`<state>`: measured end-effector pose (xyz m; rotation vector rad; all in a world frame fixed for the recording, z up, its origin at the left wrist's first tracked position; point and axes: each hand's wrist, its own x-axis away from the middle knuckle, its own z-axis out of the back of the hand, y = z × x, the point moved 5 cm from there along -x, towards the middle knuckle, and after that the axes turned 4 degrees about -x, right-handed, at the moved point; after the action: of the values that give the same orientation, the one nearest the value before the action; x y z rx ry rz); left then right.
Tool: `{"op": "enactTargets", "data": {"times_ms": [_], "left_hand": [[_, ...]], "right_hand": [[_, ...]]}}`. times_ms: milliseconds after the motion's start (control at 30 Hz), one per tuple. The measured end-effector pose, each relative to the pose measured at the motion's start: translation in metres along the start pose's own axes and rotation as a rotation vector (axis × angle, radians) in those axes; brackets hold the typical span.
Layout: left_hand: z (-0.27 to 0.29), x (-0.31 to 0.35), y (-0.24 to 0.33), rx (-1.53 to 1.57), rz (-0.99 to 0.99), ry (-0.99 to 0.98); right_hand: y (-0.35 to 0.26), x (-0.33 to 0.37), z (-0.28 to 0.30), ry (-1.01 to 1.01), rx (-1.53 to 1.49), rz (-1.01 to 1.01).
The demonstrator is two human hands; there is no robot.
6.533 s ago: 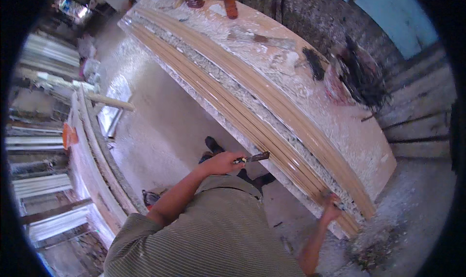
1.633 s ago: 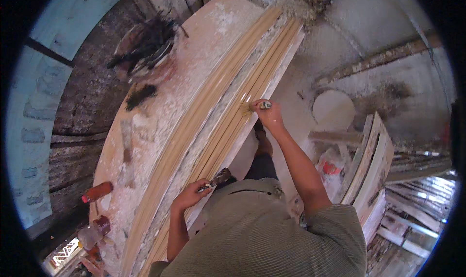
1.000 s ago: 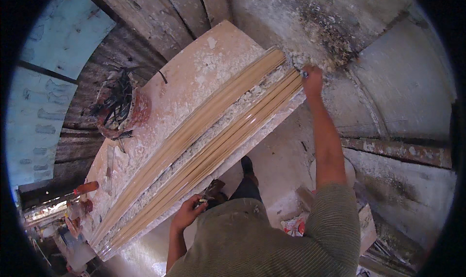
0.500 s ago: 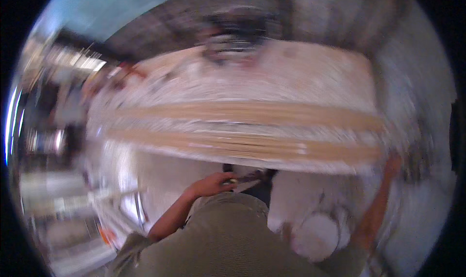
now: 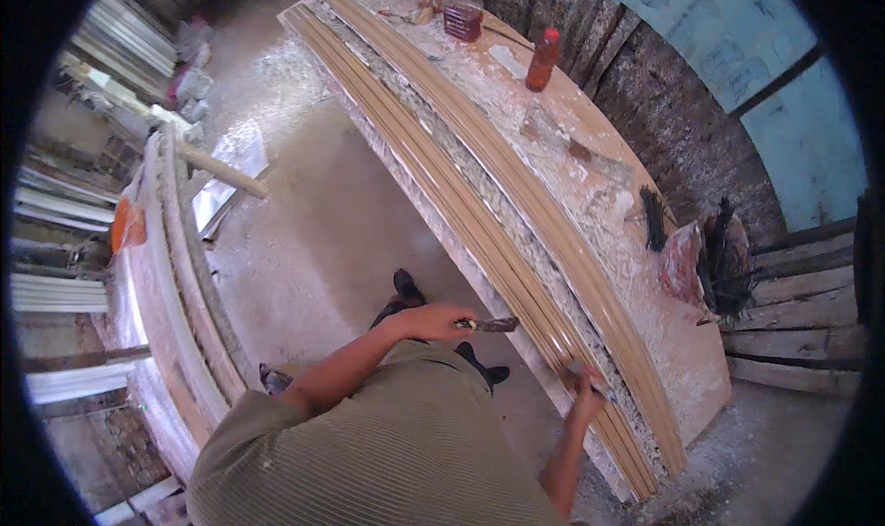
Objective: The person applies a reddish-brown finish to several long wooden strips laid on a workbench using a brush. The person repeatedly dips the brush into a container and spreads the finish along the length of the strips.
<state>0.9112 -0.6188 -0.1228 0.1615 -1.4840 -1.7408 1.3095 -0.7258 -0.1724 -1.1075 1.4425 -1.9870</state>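
Note:
My left hand (image 5: 433, 322), in front of my body, is closed around a short tool with a dark flat end (image 5: 499, 325), held beside the table's near edge. Over the closer wooden moulding strips (image 5: 470, 224) my right hand (image 5: 587, 402) grips a paintbrush (image 5: 576, 371), its bristles down at the strips' surface. These brown strips, shiny in places, lie lengthwise along the table. A second row of brown moulding strips (image 5: 544, 211) runs parallel behind them, with a white-speckled gap between.
A red bottle (image 5: 543, 61) and a clear container of dark red liquid (image 5: 463, 21) stand on the dusty table (image 5: 616, 249). Dark bristly bundles (image 5: 728, 259) lie near the wall at right. At left is another bench (image 5: 171, 277), with a pole (image 5: 221, 171) jutting out.
The view has swung round and sharpened, so the table now runs diagonally. My right hand has come from the strips' far right end onto the closer strips; my left still holds its tool.

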Motion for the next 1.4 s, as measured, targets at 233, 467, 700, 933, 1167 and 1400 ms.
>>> {"op": "enactTargets", "data": {"times_ms": [233, 467, 700, 933, 1167, 1400], "left_hand": [[0.182, 0.087, -0.116, 0.163, 0.108, 0.148], [0.320, 0.151, -0.195, 0.256, 0.155, 0.310], [0.464, 0.154, -0.273, 0.301, 0.154, 0.433], [0.684, 0.198, -0.306, 0.196, 0.345, 0.472], [0.855, 0.225, -0.337, 0.247, 0.377, 0.543], [0.981, 0.214, -0.377, 0.101, 0.248, 0.363]], "right_hand": [[-0.039, 0.000, -0.351, -0.061, 0.150, 0.100], [-0.079, 0.012, -0.648, -0.196, 0.028, 0.348], [-0.152, 0.044, -0.909, -0.337, -0.005, 0.437], [-0.207, 0.058, -1.179, -0.400, -0.040, 0.529], [-0.223, 0.031, -1.442, -0.424, 0.068, 0.467], [-0.299, 0.014, -1.621, -0.445, 0.192, 0.383]]}}
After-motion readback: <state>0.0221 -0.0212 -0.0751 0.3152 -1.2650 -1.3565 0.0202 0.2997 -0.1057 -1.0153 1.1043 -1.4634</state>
